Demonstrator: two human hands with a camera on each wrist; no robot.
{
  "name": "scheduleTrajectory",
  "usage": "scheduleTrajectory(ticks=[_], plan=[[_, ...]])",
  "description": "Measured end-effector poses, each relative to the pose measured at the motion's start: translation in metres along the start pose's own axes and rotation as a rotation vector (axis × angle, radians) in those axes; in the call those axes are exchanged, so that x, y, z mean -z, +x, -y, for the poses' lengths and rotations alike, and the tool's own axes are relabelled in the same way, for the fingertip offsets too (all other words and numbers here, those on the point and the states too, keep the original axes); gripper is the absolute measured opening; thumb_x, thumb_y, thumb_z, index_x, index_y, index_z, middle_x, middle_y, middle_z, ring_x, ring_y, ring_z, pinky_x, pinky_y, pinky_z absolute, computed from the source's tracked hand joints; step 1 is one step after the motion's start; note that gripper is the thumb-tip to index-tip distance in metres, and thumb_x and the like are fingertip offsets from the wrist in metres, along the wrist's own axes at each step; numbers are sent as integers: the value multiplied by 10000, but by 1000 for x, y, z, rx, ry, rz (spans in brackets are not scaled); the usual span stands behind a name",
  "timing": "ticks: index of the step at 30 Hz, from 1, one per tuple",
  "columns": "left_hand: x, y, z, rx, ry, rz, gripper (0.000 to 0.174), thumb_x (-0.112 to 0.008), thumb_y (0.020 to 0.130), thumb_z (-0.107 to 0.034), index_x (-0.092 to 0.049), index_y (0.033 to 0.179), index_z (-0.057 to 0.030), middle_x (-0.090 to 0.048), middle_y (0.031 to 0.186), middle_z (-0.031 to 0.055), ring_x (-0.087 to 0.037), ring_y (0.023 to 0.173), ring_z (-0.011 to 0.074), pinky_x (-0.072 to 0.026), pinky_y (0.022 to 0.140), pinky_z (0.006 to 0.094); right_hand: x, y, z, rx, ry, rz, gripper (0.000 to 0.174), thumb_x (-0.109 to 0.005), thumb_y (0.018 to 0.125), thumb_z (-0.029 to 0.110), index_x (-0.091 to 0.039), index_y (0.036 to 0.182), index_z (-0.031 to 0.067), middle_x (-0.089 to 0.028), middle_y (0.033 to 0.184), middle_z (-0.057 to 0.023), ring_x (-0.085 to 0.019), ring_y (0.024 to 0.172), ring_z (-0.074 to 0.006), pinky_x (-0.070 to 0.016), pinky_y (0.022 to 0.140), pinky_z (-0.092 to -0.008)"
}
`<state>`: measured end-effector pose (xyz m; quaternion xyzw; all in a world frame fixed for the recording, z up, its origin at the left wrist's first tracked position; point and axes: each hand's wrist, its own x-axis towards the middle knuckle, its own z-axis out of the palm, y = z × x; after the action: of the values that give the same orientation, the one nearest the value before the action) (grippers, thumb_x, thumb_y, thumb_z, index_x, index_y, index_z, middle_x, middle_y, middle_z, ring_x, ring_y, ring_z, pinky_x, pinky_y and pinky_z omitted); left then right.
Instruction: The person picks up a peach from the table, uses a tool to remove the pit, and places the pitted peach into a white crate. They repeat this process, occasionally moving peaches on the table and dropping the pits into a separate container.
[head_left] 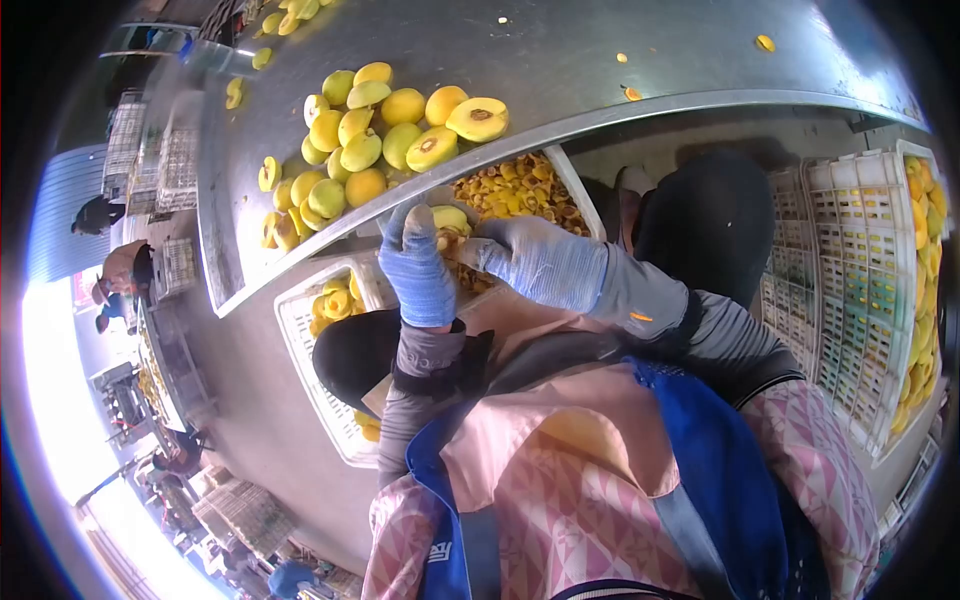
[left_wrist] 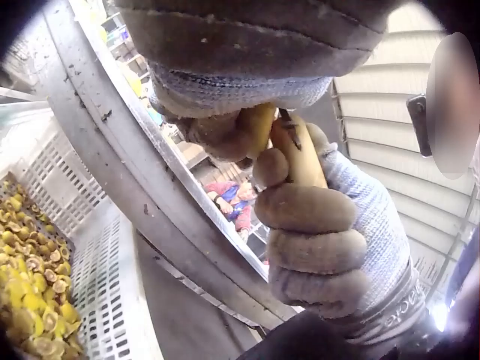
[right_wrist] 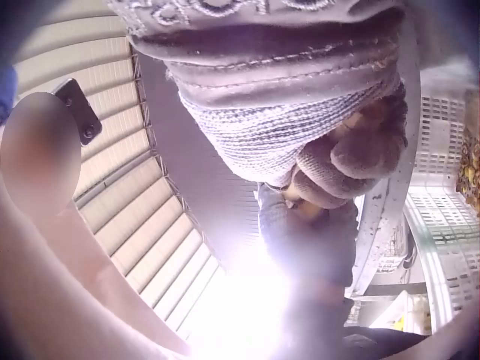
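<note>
In the head view both gloved hands meet over the table's near edge. My left hand grips a yellow-green fruit, its thumb standing up beside it. From the right, my right hand reaches against the fruit. Its fingers curl round a pale handle with a thin dark tip, which touches the yellow fruit in the left wrist view. In the right wrist view, the right hand has curled fingers and the left hand lies beneath, partly lost in glare. Glove fingers hide much of the fruit.
Whole and halved fruits are heaped on the metal table. Below its edge stands a crate of small brown-yellow pieces. White crates flank the knees, one with fruit at left, another at right. People work at far left.
</note>
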<state>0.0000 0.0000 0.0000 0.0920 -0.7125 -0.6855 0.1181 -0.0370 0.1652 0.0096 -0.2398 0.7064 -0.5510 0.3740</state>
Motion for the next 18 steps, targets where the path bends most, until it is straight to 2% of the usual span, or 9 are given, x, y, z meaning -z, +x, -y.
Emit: scheduleTrajectory(ticks=[2, 5, 9, 12, 14, 15, 17, 18], plan=[[-7, -2, 3, -4, 18, -105, 385, -562, 965, -337, -647, 1085, 19, -693, 870, 87, -641, 769, 151, -509, 721, 278, -4, 1, -15, 138, -22, -144, 495, -475, 992, 438, -633, 1136, -8, -681, 896, -225, -664, 847, -361, -504, 773, -388], [8, -9, -4, -65, 189, -102, 373, -566, 966, -320, -643, 1083, 26, -689, 887, 93, -635, 783, 141, -508, 720, 274, -19, 7, -19, 235, 62, -166, 510, -479, 988, 456, -634, 1137, -6, -685, 896, -209, -662, 842, -355, -503, 768, -384], [7, -11, -1, -1, 60, -137, 360, -567, 968, -304, -639, 1083, 29, -683, 899, 105, -631, 808, 140, -508, 715, 277, -17, 3, -16, 241, 108, -116, 521, -492, 980, 474, -633, 1152, 3, -688, 899, -191, -663, 835, -337, -502, 766, -374], [8, -13, -2, 28, 15, -133, 406, -565, 967, -349, -630, 1087, 33, -673, 903, 111, -638, 808, 159, -521, 725, 279, -14, -1, -9, 174, 134, -99, 510, -502, 977, 478, -644, 1110, 7, -682, 862, -168, -654, 808, -314, -494, 749, -365], [12, -15, 3, 304, -605, -145, 491, -564, 952, -434, -616, 1096, 33, -669, 898, 112, -646, 786, 178, -543, 708, 293, -8, -4, -7, 154, 296, 62, 488, -523, 968, 471, -649, 1045, 5, -663, 822, -160, -642, 786, -303, -483, 736, -365], [14, -17, -1, 297, -603, -149, 491, -564, 952, -434, -616, 1096, 33, -669, 898, 112, -646, 786, 178, -543, 708, 293, -7, -4, -7, 160, 294, 68, 488, -523, 968, 471, -649, 1045, 5, -663, 822, -160, -642, 786, -303, -483, 736, -365], [19, -22, -8, 298, -396, -127, 558, -554, 933, -510, -607, 1089, 23, -670, 889, 113, -650, 760, 187, -556, 676, 300, -8, -3, -10, 209, 114, -99, 465, -537, 961, 464, -652, 986, 15, -646, 794, -164, -626, 752, -309, -478, 708, -376], [30, -20, -6, 282, -314, -170, 547, -548, 932, -518, -609, 1075, 7, -675, 858, 113, -643, 696, 162, -533, 560, 256, -4, -7, -6, 198, 21, -102, 427, -546, 957, 444, -654, 994, 32, -654, 829, -190, -639, 783, -336, -494, 710, -390]])
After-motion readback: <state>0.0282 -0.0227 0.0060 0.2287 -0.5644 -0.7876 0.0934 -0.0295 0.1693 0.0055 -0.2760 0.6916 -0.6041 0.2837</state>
